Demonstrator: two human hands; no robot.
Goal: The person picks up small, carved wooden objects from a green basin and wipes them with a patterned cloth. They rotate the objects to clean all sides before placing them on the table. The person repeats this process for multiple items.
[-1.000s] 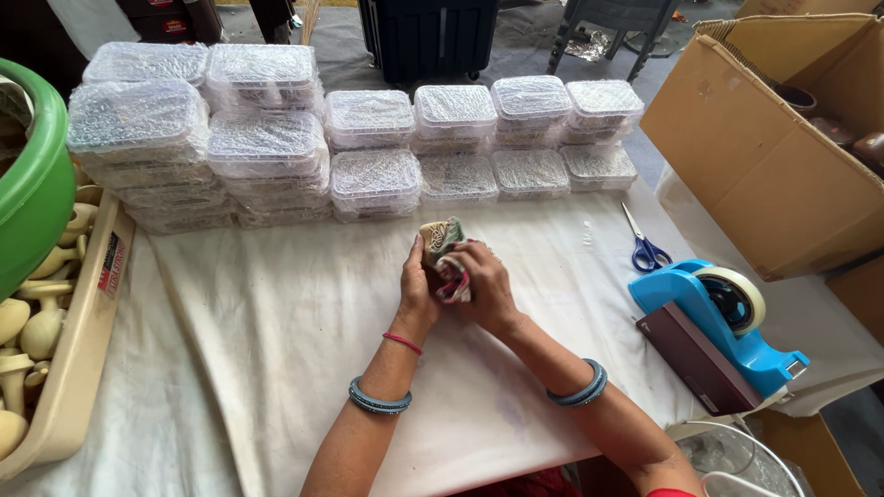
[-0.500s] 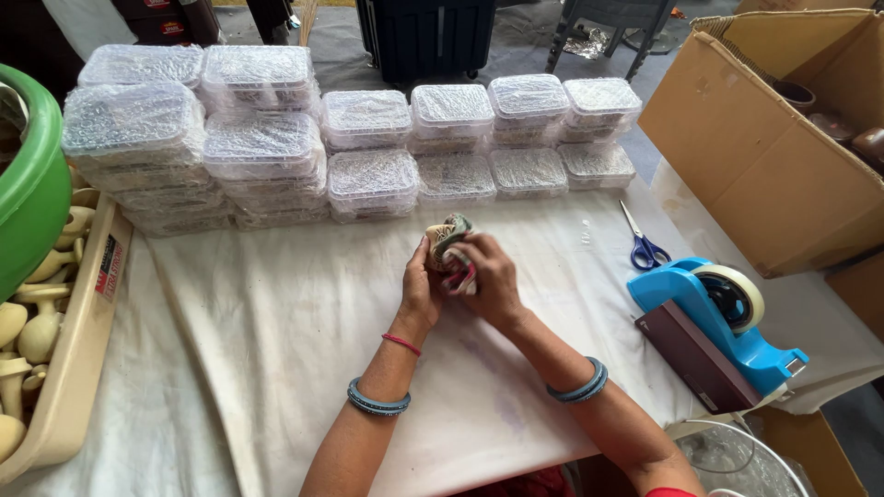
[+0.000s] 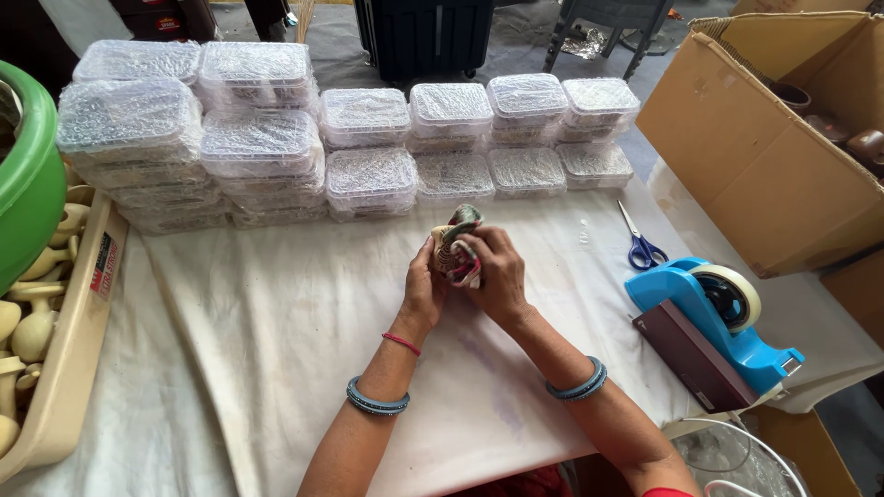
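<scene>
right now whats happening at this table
A person holds a small painted figure in both hands, left hand and right hand, over a white cloth. Behind it stand stacks of bubble-wrapped boxes. Scissors and a blue tape dispenser lie to the right, a tray of wooden pieces to the left.

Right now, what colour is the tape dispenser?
Bright blue; the tape dispenser shows best in the head view.

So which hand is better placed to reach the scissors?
Probably the right hand: the scissors lie on the cloth to its right, while the left hand sits on the far side of the small wrapped piece both hold.
</scene>
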